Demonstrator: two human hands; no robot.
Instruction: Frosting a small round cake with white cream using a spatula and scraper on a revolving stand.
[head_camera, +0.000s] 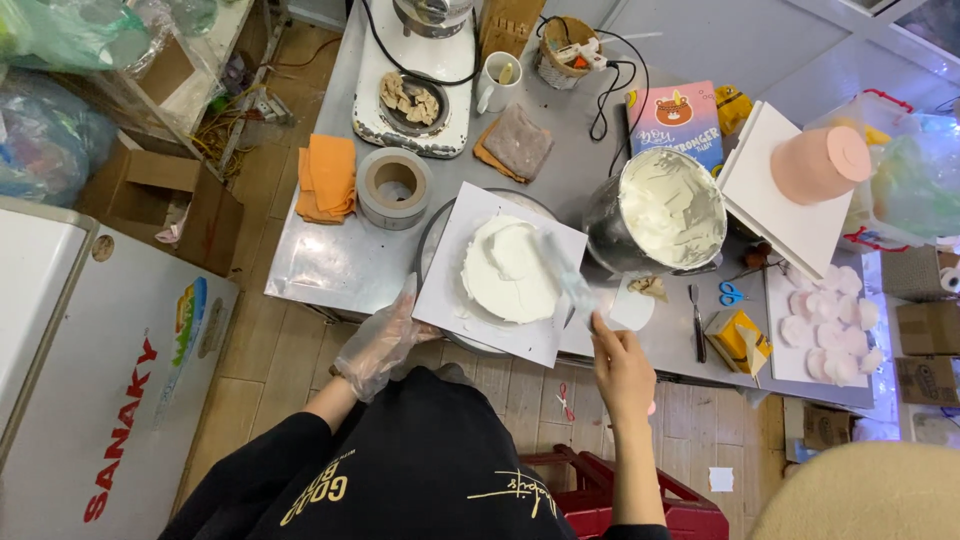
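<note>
Nearest you, your right hand (622, 365) is bare and closed around the handle of one palette knife (566, 277), its blade lying at the right edge of the cake (510, 270); your left hand (385, 340), in a clear plastic glove, has its fingers loosely spread, fingertips at the corner of the one white square board (470, 300); the single cake sits mid-bench on that board, round, coated in uneven white cream; just right of it stands one steel bowl (665, 210) of white cream; one pink cake (820, 163) stands farther right on the bench (330, 260).
</note>
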